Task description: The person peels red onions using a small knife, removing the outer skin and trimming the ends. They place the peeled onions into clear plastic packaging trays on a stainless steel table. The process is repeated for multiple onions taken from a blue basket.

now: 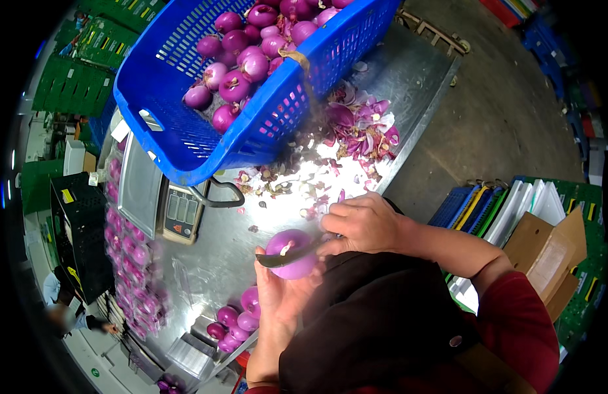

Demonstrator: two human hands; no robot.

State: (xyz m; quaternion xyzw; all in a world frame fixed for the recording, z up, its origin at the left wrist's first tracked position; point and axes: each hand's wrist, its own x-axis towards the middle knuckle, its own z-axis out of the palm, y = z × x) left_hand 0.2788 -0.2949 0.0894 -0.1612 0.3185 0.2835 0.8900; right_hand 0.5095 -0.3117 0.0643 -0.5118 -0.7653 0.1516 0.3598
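My left hand (284,290) holds a peeled red onion (279,242) from below, its stem end facing up. In my right hand (363,224) is a knife with a curved dark blade (294,255), which lies across the onion. Behind my hands a blue plastic basket (186,170) holds many red onions (234,86). Onion skins and trimmings (360,125) are heaped on the steel table (220,256) beside the basket. Several peeled onions (238,322) lie at the table's near edge, left of my left forearm. The knife's handle is mostly hidden in my fingers.
A digital scale (181,214) stands below the basket's corner. Packed onions (131,256) line the table's left side, and clear plastic trays (191,354) stand near its front. An open cardboard box (545,256) and stacked crates (481,204) are at right. Another person (62,305) is at far left.
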